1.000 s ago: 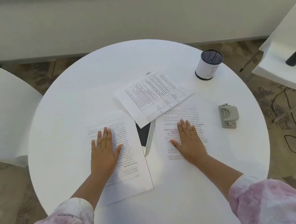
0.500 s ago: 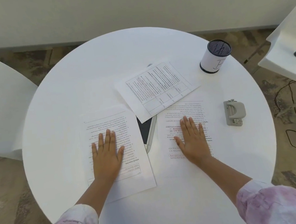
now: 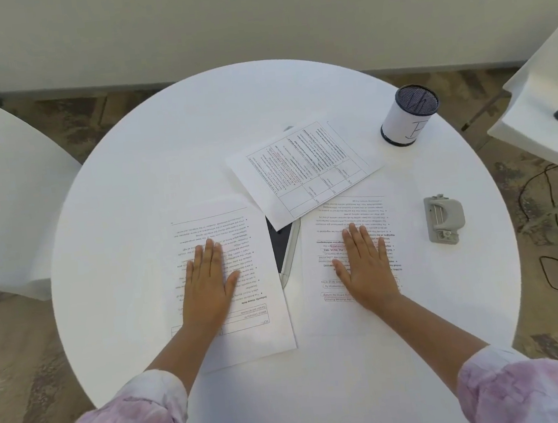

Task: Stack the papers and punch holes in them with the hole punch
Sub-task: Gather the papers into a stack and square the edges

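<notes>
Three printed sheets lie apart on the round white table [image 3: 131,192]. My left hand [image 3: 207,284] rests flat, fingers straight, on the left sheet [image 3: 262,326]. My right hand [image 3: 366,267] lies flat on the right sheet [image 3: 330,319]. A third sheet [image 3: 304,167], printed with a table, sits angled farther back between them, overlapping the top of the right sheet. The grey hole punch [image 3: 443,218] stands to the right of the right sheet, untouched.
A dark tablet with a pale edge [image 3: 283,248] lies between the two near sheets, partly under the third. A white cylinder with a dark mesh top [image 3: 407,117] stands at the back right. White chairs flank the table; a black cable [image 3: 555,234] runs on the floor at right.
The view has shifted slightly, with the table sitting a little lower than half a second ago. Both hands stay flat on their sheets; papers and punch have not moved.
</notes>
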Available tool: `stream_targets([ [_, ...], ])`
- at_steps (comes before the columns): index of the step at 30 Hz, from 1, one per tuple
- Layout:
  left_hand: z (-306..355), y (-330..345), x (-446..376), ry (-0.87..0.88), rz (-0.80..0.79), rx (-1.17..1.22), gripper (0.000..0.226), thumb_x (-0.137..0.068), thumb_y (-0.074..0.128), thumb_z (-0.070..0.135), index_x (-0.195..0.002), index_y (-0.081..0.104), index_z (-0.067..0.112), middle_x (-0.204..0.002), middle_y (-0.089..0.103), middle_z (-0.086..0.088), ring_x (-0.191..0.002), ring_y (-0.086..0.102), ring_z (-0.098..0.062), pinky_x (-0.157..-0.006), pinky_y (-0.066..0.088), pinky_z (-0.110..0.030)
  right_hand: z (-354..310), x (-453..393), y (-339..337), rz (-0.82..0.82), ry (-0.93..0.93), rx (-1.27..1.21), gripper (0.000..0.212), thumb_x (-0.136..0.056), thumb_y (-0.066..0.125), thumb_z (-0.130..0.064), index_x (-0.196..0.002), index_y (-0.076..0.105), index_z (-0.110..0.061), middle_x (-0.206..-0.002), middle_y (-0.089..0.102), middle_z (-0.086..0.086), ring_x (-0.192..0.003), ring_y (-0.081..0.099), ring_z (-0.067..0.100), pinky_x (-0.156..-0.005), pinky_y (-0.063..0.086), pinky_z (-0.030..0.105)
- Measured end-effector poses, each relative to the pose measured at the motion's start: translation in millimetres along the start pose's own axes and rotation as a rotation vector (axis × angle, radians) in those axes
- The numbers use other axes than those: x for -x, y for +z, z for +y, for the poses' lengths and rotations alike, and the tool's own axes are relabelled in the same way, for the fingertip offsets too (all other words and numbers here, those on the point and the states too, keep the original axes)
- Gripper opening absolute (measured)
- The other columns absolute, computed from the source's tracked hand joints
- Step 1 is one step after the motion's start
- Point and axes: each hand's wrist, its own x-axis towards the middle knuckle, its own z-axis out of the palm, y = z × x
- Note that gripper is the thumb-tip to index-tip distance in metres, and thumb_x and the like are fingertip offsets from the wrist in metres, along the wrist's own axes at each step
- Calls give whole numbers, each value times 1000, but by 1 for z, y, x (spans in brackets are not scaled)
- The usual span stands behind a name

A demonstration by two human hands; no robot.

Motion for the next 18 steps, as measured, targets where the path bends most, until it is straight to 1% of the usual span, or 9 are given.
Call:
stream_targets([
  [1,0,-2,-1,-8,-5,4,86,-84,3,67,-146,16,9,-156,10,-3,-144,6,-19,-116,2,-34,-2,0,-2,-7,10,0,83,-80,-3,-62,-148,2,-14,-158,-3,3,-143,-13,15,-115,-13,41],
  [3,2,-7,-2,-37,36,-50,72,-89,18,50,-142,27,2,-153,23,-12,-142,20,-29,-115,15,-42,-7,-3,-8,18,28,-11,81,-81,4,-58,-147,14,-11,-158,3,7,-145,-6,24,-114,-12,43],
  [5,1,-12,-1,-115,128,-107,59,-88,29,32,-134,39,-4,-145,36,-22,-135,33,-38,-110,26,-50,-17,-7,-13,70,7,-33,68,-88,25,-50,-141,30,-8,-156,14,14,-145,3,33,-115,-7,46],
  [6,1,-15,1,-165,159,-114,54,-89,35,28,-131,42,-4,-143,38,-23,-133,35,-40,-109,26,-52,-23,-10,-15,90,-20,-41,58,-90,38,-42,-136,37,-7,-154,18,16,-144,6,36,-115,-3,47],
  [8,-3,-20,6,-242,200,-112,48,-91,49,31,-129,47,1,-142,40,-23,-130,37,-40,-108,24,-54,-35,-18,-18,114,-76,-50,47,-89,51,-29,-131,44,-7,-152,21,18,-143,10,38,-116,1,48],
  [11,-8,-27,14,-306,242,-153,50,-82,61,45,-119,56,11,-132,48,-20,-114,48,-41,-95,34,-58,-54,-30,-24,124,-187,-68,43,-90,54,-28,-129,48,-12,-152,23,20,-142,13,39,-116,5,48],
  [14,-9,-33,18,-411,232,-157,62,-77,61,55,-122,53,13,-132,45,-22,-109,46,-42,-86,37,-56,-73,-40,-31,44,-297,-84,48,-92,49,-36,-137,40,-22,-154,18,16,-143,10,37,-118,9,48],
  [16,-9,-36,19,-483,187,-139,68,-76,59,59,-126,49,14,-135,41,-20,-111,42,-40,-84,37,-53,-85,-47,-35,-42,-270,-115,58,-93,45,-41,-144,23,-26,-156,14,12,-144,7,34,-118,8,46],
  [18,-9,-39,19,-528,116,-128,67,-78,55,61,-129,46,19,-136,39,-15,-113,40,-36,-85,37,-49,-92,-56,-38,-59,-193,-124,66,-92,43,-45,-147,13,-22,-156,15,11,-143,9,35,-118,10,45],
])
